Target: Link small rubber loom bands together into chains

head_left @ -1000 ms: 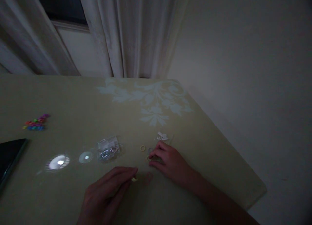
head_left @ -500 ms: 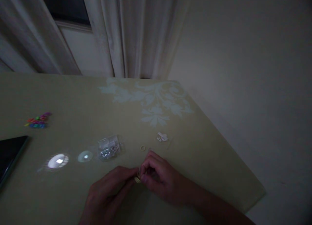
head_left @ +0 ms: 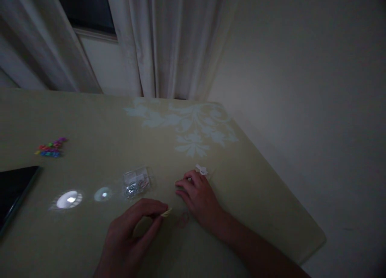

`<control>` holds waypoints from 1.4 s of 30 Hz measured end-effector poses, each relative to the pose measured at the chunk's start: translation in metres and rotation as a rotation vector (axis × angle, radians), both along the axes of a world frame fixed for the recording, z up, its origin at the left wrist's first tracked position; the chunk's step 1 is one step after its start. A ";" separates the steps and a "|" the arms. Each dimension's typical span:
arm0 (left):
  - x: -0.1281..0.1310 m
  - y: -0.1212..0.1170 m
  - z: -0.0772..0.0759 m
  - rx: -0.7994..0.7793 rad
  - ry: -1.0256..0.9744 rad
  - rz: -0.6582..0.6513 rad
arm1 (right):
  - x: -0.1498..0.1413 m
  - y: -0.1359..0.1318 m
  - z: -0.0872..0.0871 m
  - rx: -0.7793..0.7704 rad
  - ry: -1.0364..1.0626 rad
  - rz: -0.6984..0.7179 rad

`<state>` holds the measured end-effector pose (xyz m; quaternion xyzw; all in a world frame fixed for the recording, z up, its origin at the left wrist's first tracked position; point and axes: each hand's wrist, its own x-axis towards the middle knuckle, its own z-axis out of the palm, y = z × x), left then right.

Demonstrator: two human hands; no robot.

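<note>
Between the thumb and fingers of my left hand (head_left: pixel 132 227) is a small stack of pale yellow rings (head_left: pixel 166 213), its edge poking past the fingertips. My right hand (head_left: pixel 197 193) reaches farther out over the table, its fingers curled and the fingertips closed about a single pale yellow ring (head_left: pixel 176 183), mostly covered by them. On the table between the hands, a faint reddish loop shape (head_left: pixel 182 220) shows, too blurred to name. Just beyond my right hand lies a small white flat piece (head_left: pixel 202 170), partly covered by the knuckles.
A clear plastic box (head_left: pixel 137 182) with metal rings in it stands left of my right hand. Farther left are a pile of small colourful pieces (head_left: pixel 51 148) and a dark tablet-like device (head_left: pixel 16 189). The table's right edge slants near the wall; curtains (head_left: pixel 169 41) hang behind.
My right hand has left the stack of rings at my left hand and moved away, up to the single ring on the table. My left hand still pinches the stack, almost in place.
</note>
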<state>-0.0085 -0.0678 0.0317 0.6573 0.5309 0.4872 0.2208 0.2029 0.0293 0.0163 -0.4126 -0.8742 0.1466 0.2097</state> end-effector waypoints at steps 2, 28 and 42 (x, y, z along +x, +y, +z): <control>0.000 0.002 0.003 0.024 -0.001 -0.008 | -0.001 0.000 -0.002 0.005 -0.028 0.003; -0.056 0.026 -0.009 0.214 0.476 0.409 | 0.000 -0.028 0.026 -0.613 0.700 0.070; -0.068 0.033 -0.015 0.186 0.862 0.283 | 0.021 -0.004 0.031 -0.285 0.523 0.028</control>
